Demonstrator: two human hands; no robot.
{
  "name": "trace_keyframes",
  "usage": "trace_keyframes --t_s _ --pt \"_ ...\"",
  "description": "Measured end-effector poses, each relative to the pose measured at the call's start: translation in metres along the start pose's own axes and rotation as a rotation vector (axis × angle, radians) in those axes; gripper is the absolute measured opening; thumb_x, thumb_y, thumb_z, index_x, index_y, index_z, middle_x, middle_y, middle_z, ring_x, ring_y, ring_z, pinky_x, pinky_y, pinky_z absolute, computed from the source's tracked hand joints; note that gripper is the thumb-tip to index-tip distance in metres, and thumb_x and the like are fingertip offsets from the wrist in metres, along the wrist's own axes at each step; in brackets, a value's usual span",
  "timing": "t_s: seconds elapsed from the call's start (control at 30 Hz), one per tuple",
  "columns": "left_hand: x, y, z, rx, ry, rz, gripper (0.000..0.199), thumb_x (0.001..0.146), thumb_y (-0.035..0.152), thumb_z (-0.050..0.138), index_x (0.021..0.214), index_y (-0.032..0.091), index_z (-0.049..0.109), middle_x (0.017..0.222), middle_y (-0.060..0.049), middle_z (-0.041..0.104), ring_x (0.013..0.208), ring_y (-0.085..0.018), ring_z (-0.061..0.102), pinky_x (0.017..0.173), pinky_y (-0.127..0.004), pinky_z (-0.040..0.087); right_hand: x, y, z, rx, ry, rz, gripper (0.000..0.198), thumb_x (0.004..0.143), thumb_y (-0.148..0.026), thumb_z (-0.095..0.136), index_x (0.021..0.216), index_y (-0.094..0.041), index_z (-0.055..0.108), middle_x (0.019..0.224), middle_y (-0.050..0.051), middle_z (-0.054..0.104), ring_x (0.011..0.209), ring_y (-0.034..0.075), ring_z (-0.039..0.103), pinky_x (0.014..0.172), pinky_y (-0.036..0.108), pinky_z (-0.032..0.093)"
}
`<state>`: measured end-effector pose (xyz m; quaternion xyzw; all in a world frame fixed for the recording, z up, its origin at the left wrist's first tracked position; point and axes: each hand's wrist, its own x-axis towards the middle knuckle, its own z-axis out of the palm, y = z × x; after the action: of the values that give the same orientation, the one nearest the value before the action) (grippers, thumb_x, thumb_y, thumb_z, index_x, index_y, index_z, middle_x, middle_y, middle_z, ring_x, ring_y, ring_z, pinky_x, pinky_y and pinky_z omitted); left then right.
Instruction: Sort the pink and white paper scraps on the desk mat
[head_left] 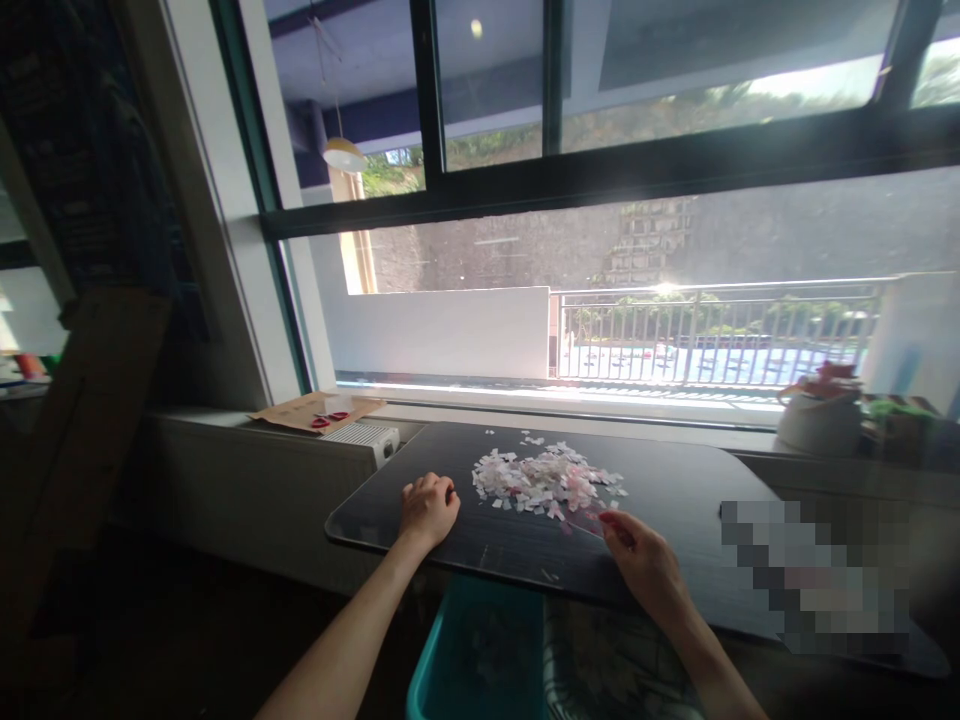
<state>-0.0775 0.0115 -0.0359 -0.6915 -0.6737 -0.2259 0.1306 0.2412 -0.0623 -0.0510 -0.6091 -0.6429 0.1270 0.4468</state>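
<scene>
Head view: work seems unfinished, white paper scraps [536, 480] heaped mid-frame; left hand [430, 508], right hand [645, 564] curled, whether fingers grip I can't tell.

A big pile of little paper bits [536, 481] lies on the black desk [675, 520], toward 11 o'clock from the desk's middle. Most of the bits are white, and lots look like tiny squares. They are all mixed up, some flat and some tipped on top of others. The pile is low and wider than it is deep. At 3 o'clock in the pile there is a pale pink patch. More pinkish red bits lie thin and flat at 5 o'clock, on the near edge. A few loose white bits sit apart at 12 o'clock, and another is away at 11 o'clock.
</scene>
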Motion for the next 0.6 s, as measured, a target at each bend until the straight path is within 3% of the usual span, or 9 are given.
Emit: trace_keyframes --t_s 0.1,0.3,0.6 --pt "0.0003 0.0001 -0.0001 0.003 0.001 0.002 0.02 0.08 0.026 0.046 0.087 0.02 0.064 0.093 -0.007 0.062 0.093 -0.023 0.056 0.087 -0.039 0.035 0.0006 0.0012 0.0023 -0.001 -0.054 -0.037 0.038 0.081 -0.044 0.046 0.097 -0.02 0.07 0.08 0.007 0.073 0.071 0.022 0.065 0.065 0.029 0.048" --pt "0.0003 -0.0002 -0.0006 0.003 -0.003 -0.004 0.019 0.08 0.027 0.046 0.087 0.02 0.063 0.093 -0.006 0.062 0.093 -0.023 0.056 0.087 -0.038 0.036 0.0015 0.0043 0.0054 -0.01 -0.023 -0.07 0.038 0.083 -0.042 0.043 0.098 -0.019 0.07 0.092 0.007 0.072 0.076 0.022 0.065 0.07 0.03 0.047" --pt "0.0 -0.0006 -0.0001 0.001 -0.008 -0.003 0.02 0.08 0.027 0.046 0.087 0.02 0.063 0.093 -0.006 0.062 0.093 -0.023 0.055 0.088 -0.039 0.035 -0.0011 0.0003 0.0025 0.0 -0.026 -0.083 0.037 0.083 -0.042 0.046 0.096 -0.018 0.071 0.083 0.006 0.073 0.068 0.019 0.063 0.065 0.027 0.047"
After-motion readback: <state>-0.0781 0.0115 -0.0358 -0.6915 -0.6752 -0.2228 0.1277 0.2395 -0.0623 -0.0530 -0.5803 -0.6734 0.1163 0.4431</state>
